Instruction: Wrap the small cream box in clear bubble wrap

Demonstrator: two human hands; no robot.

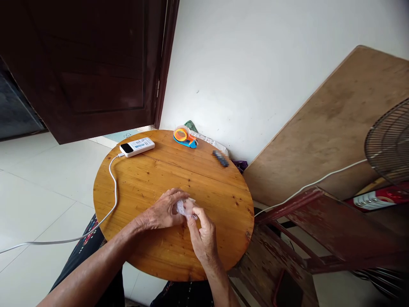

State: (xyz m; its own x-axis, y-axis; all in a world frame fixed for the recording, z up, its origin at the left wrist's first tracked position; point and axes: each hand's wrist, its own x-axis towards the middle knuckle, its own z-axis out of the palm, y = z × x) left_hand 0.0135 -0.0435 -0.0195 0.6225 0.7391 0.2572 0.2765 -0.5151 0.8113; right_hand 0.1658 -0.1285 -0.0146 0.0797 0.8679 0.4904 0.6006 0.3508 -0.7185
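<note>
Above the middle of a round wooden table, both my hands hold a small crinkled piece of clear plastic wrap (182,207). My left hand (166,209) curls around its left side, fingers bent over the far edge. Thumb and fingertips of my right hand (203,234) pinch its near right part. A small pale edge sticks up at the back of the wrap; whether anything lies inside the plastic, I cannot tell.
On the round table (153,179) are a white power bank (137,147) with a white cable (115,187), an orange-and-blue tape dispenser (185,136) and a blurred dark object (220,158). A wooden chair (335,226) and a fan (388,143) stand at the right.
</note>
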